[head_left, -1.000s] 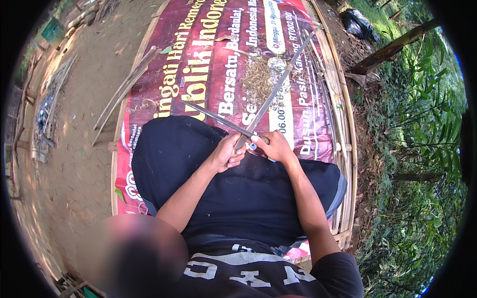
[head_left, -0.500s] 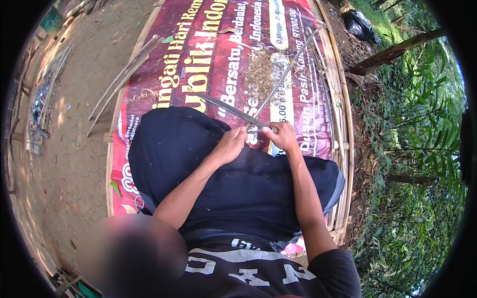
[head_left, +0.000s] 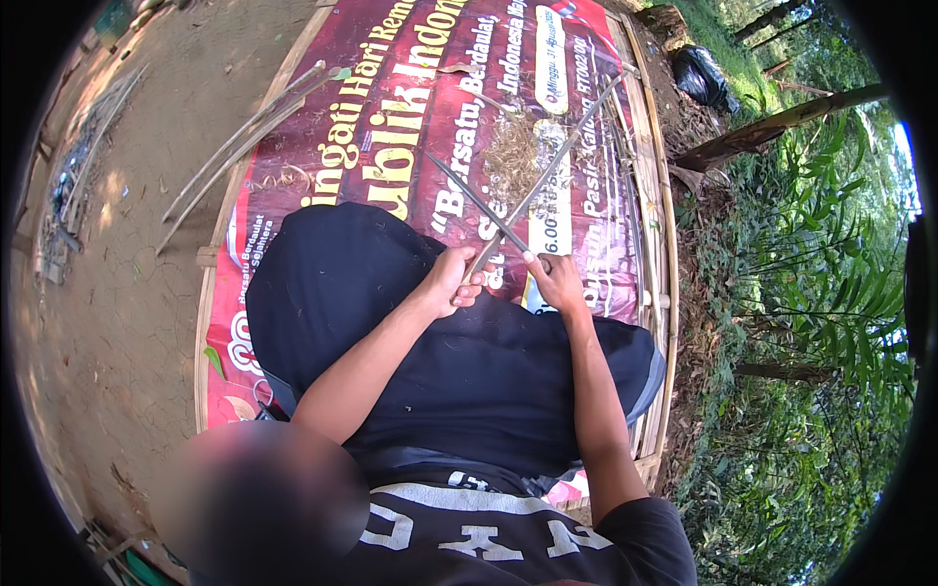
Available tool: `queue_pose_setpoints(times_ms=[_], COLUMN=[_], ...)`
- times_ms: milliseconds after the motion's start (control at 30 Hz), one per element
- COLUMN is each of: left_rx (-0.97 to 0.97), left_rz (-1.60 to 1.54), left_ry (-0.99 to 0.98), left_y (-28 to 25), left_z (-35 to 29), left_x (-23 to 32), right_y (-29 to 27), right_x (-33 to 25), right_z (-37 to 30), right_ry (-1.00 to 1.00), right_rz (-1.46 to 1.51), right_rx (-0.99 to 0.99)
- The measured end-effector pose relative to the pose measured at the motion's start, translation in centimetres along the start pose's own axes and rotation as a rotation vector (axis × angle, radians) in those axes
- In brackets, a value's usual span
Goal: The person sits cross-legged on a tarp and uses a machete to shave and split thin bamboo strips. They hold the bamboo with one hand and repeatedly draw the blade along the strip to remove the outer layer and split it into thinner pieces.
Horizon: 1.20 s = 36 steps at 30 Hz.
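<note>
- My left hand (head_left: 451,283) is curled tight around the near end of a long thin bamboo strip (head_left: 549,171), which runs up and to the right, far across the banner.
- My right hand (head_left: 555,280) is closed on the handle of a knife (head_left: 476,202); its blade points far-left and crosses the strip just beyond my left hand.
- Both hands sit close together over my lap, above dark trousers (head_left: 391,322).
- A red printed banner (head_left: 391,117) covers the bamboo platform (head_left: 657,244) beneath me.
- A heap of pale shavings (head_left: 512,156) lies on the banner, just left of the strip.
- Loose bamboo poles (head_left: 244,137) rest on the platform's far-left edge.
</note>
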<state>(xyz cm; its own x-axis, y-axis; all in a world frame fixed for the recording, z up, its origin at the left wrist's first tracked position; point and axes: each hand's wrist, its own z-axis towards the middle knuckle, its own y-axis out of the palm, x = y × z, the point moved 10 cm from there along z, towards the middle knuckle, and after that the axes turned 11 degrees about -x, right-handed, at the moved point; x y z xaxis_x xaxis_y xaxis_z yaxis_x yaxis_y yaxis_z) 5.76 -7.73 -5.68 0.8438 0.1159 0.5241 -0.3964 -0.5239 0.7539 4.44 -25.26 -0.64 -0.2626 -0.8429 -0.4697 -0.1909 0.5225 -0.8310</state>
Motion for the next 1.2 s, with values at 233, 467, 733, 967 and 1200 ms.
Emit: queue_pose_setpoints(times_ms=[233,467,733,967,1200], left_rx=[-0.029,0.079,0.11,0.068,0.053], left_rz=[-0.068,0.218,0.254,0.239,0.163], left_ry=[-0.061,0.054,0.082,0.068,0.077], left_y=[0.5,-0.3,-0.3,0.0,0.9], left_z=[-0.1,-1.0,-0.8,-0.6,-0.4], left_x=[-1.2,-0.6,-0.7,-0.2,0.2], right_y=[2.9,3.8,4.0,2.7,2.0], right_x=[-5.2,-5.7,-4.4,-2.3,-0.6], right_z=[-0.8,-0.9,-0.5,0.1,1.1], right_ry=[-0.217,-0.274,-0.313,-0.299,-0.365], right_rz=[0.202,0.139,0.093,0.03,-0.146], right_rx=[-0.156,-0.155,-0.099,-0.004,0.121])
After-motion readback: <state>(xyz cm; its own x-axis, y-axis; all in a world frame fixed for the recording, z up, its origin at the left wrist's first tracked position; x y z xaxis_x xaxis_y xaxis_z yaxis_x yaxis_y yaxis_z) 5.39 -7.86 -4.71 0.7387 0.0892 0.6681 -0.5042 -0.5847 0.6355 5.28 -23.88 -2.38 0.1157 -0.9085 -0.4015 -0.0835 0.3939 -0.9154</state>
